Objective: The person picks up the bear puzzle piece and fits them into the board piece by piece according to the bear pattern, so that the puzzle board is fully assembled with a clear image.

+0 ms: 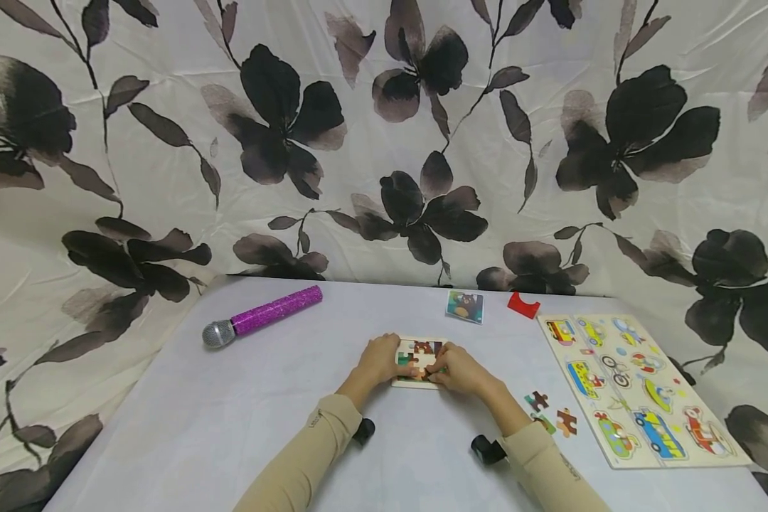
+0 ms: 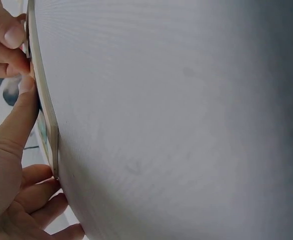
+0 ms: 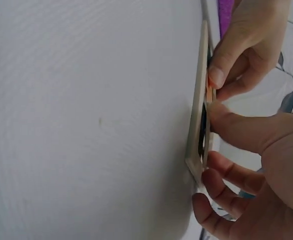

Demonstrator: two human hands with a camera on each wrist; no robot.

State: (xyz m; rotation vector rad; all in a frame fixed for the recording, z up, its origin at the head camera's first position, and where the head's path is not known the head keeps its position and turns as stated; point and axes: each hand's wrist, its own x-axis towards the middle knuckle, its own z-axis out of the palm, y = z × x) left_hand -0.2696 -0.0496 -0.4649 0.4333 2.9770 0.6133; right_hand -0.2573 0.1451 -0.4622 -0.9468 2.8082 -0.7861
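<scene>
A small framed jigsaw board [image 1: 416, 385] lies on the table between the hands, some of its picture pieces in place around a pale bare patch. My left hand [image 1: 379, 361] grips its left side, the thumb on top and the fingers at the outer edge, as the left wrist view shows of the hand [image 2: 6, 175]. At the board's right side, my right hand [image 1: 461, 368] pinches a puzzle piece low over the frame. In the right wrist view the right hand [image 3: 266, 170] holds this thin piece slightly tilted, its face mostly hidden by fingers.
Loose jigsaw pieces [image 1: 566, 422] lie right of my right hand, beside a large vehicle puzzle board [image 1: 640, 391]. Behind are a bear picture card [image 1: 465, 306] and a red piece [image 1: 523, 305]. A purple microphone [image 1: 275, 311] lies at the back left. Patterned cloth [image 1: 358, 142] hangs behind the table.
</scene>
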